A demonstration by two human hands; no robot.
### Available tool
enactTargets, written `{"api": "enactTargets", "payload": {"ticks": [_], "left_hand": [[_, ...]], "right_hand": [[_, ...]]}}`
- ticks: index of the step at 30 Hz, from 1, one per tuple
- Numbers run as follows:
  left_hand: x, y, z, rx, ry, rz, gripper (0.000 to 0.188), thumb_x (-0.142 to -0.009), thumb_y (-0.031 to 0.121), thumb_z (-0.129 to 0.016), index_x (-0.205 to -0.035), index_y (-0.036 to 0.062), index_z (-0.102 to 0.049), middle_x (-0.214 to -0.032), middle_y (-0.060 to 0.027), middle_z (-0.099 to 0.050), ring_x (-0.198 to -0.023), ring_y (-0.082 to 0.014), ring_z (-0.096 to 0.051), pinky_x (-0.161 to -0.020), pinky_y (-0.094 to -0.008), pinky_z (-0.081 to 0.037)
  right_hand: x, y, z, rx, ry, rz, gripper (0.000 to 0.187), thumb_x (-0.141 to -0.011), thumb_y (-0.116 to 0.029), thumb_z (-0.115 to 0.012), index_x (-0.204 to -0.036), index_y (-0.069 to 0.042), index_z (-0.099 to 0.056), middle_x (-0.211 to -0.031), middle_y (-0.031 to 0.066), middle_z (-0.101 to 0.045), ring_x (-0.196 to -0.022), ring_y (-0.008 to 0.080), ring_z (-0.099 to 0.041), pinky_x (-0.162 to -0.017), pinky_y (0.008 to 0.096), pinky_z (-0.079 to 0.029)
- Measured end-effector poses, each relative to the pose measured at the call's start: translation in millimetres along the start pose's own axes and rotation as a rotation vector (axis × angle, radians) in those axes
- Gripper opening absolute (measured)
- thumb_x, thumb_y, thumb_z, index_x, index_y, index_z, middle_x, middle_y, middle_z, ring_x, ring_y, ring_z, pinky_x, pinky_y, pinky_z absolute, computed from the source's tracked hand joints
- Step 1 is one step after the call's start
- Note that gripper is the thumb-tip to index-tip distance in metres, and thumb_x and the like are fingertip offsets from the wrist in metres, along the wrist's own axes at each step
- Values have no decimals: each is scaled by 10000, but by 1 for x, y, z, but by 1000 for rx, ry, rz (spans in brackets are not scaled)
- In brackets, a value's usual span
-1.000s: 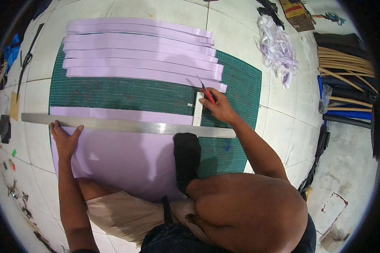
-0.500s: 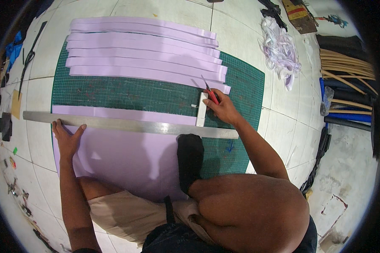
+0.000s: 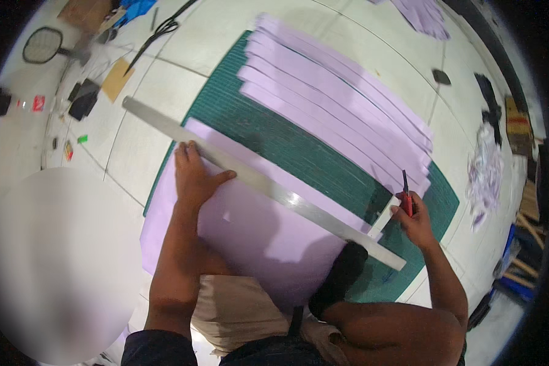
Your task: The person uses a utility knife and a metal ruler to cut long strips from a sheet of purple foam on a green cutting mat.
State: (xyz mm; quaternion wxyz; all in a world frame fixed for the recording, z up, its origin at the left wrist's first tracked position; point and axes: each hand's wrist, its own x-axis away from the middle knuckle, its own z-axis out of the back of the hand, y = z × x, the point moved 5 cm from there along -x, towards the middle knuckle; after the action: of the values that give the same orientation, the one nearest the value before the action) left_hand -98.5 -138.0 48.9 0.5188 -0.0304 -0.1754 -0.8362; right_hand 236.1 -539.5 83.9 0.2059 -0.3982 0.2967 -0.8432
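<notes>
A long metal ruler (image 3: 274,194) lies aslant over a lilac sheet (image 3: 256,232), leaving a strip of it showing on the far side. My left hand (image 3: 195,177) presses near the ruler's left part, fingers and thumb spread, fingertips on the metal. At the right my right hand (image 3: 416,221) grips a red-handled cutter (image 3: 407,204), its dark tip pointing away from me. The same hand pinches a short white strip (image 3: 383,218) whose near end meets the ruler. Under it all lies a green cutting mat (image 3: 280,137).
Several lilac strips (image 3: 329,91) lie side by side across the far part of the mat. My foot in a black sock (image 3: 341,274) rests by the ruler. A large blurred pale round shape (image 3: 61,262) fills the lower left. Black scissors (image 3: 158,36) and a white bundle (image 3: 485,174) lie on the tiled floor.
The view has turned, so the mat, ruler and strips now slant down to the right. The pale round shape has come into view. Both hands keep their places on the ruler and white strip.
</notes>
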Motion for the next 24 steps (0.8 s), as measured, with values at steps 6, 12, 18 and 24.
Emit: {"api": "enactTargets", "payload": {"ticks": [6, 12, 18, 24], "left_hand": [[2, -3, 6, 203, -4, 21, 1226, -544, 387, -953, -1448, -105, -287, -1515, -335, -256, -1423, -485, -252, -1172, -490, -280], [5, -18, -15, 253, 94, -45, 1262, -529, 422, -938, -1460, -99, -262, -1525, -352, -211, -1429, -529, -194, -1179, -558, -213], [4, -13, -5, 273, 21, 20, 1270, -540, 425, -927, -1471, -101, -241, -1539, -354, -183, -1433, -543, -169, -1168, -597, -195], [1, -10, 2, 307, -46, 74, 1242, -572, 374, -923, -1489, -85, -223, -1561, -328, -159, -1457, -509, -141, -1184, -581, -176]], "right_hand": [[-57, -176, -44, 55, -300, 151, 349, -899, -177, -727, -1153, -9, -557, -885, 41, -582, -790, 112, -578, -726, 281, -528], [-139, -295, -184, -79, -358, 332, 397, -923, -230, -688, -1205, -1, -527, -960, 97, -638, -792, 152, -653, -576, 288, -527], [-188, -319, -282, -205, -272, 355, 412, -924, -223, -673, -1215, 11, -499, -954, 117, -653, -793, 172, -681, -516, 284, -529], [-218, -309, -293, -112, -197, 352, 415, -909, -232, -694, -1184, 13, -503, -948, 121, -645, -761, 182, -684, -517, 311, -555]]}}
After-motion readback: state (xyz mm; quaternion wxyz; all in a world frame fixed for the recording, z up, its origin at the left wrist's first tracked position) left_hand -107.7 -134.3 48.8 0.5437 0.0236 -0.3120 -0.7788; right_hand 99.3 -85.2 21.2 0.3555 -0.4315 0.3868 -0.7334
